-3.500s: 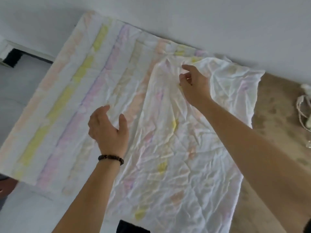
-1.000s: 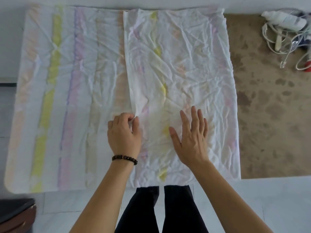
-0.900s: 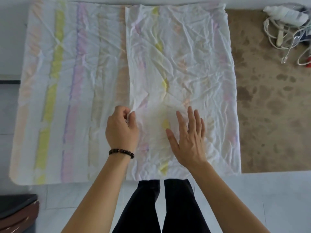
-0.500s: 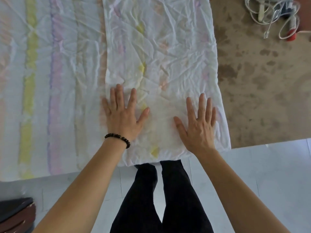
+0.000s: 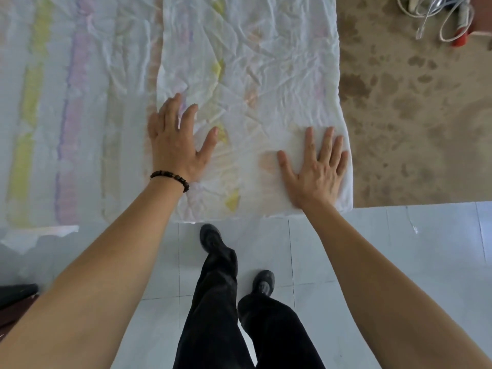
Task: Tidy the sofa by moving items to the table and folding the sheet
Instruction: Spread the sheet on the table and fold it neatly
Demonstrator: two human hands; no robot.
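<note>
1. Sheet (image 5: 253, 62) first: lying spread on the brown surface (image 5: 412, 115), right part doubled over the striped layer, likely for a narrower fold.
2. Pressing down with left hand (image 5: 177, 145) near the folded layer's left edge, fingers straight and spread, gripping nothing, probably pinning it.
3. Flattening with right hand (image 5: 316, 171) by the right edge, palm down, fingers straight, holding nothing.
4. Lying well apart, far right: cables (image 5: 436, 14).

1. The table (image 5: 415, 123) has a brown, blotchy top; its near edge runs along the white tiled floor (image 5: 372, 249).
2. A crumpled striped sheet (image 5: 255, 62) lies spread over its left and middle part, one side folded onto itself, a bit hanging over the near edge at left.
3. At the far right, tangled white cables (image 5: 436, 14) lie beside a red object (image 5: 460, 41).
</note>
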